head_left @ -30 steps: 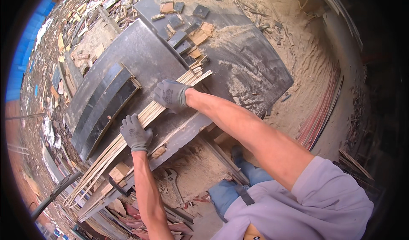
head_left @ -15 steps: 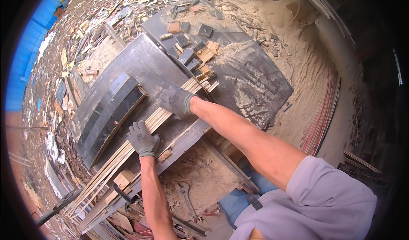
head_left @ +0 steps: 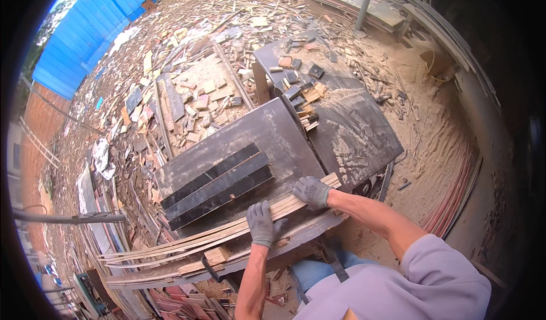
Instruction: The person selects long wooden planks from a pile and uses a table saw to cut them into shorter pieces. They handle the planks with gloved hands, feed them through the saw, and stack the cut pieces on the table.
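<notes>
A bundle of long thin wooden strips [head_left: 224,233] lies along the near side of a dark metal saw table [head_left: 284,132]. My left hand [head_left: 263,224], in a grey glove, is closed over the strips near their middle, thumb toward me. Farther right, my right hand [head_left: 313,192], gloved alike, grips the bundle close to its right end. The strips' left ends fan apart slightly past the table. Beyond them rest long black-faced boards [head_left: 219,189]. A small wood block [head_left: 217,256] sits under the strips' left part, beside a black clamp-like handle [head_left: 210,269].
Black and bare wood offcuts [head_left: 296,95] lie across a slot on the table's far right part. Sawdust [head_left: 369,112] covers that surface and the ground. Scrap wood [head_left: 199,101] litters the ground beyond. A post [head_left: 365,4] stands far right; a dark bar [head_left: 68,217] juts in at left.
The bundle and both hands have come nearer the table's front edge, and its right end is now away from the offcuts. My view has shifted, showing more ground and blue fence.
</notes>
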`<state>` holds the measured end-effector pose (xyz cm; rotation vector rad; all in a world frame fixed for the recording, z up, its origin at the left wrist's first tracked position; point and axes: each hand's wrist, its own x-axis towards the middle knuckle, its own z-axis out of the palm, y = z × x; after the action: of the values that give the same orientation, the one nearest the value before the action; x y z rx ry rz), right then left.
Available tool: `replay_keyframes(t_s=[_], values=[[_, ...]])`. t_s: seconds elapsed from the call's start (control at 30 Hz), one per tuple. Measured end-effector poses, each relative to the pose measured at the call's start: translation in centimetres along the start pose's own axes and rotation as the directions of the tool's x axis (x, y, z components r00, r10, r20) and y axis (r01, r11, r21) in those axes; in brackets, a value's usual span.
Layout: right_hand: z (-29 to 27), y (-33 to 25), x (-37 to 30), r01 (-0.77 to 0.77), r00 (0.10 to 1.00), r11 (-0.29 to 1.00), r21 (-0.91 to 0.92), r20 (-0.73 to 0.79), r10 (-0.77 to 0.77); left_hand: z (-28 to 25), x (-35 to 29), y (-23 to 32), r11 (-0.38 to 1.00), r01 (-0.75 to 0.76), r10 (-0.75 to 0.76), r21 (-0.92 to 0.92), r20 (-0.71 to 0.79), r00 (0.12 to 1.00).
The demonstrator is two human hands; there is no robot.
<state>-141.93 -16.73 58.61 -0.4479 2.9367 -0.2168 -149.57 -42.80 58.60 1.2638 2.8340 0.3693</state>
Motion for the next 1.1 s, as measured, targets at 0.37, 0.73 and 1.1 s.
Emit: replay_keyframes(t_s=[0.37, 0.73, 1.1], values=[[-32.3, 8.9, -15.7, 0.125, 0.987, 0.991, -0.053, -0.099, -0.130, -9.2, -0.2, 9.6, -0.789, -0.498, -0.612, -0.360, 0.536, 0.581], [-39.3, 8.6, -29.1, -0.063, 0.989, 0.996, -0.062, -0.141, 0.054, -19.2, 4.6, 19.2, -0.795, -0.577, -0.563, -0.184, 0.577, 0.592], [-23.5, -13.5, -31.4, -0.175, 0.885, 0.836, 0.520, -0.288, 0.365, -40.0, -3.2, 15.8, -0.392, -0.265, -0.631, -0.881, 0.048, 0.775]])
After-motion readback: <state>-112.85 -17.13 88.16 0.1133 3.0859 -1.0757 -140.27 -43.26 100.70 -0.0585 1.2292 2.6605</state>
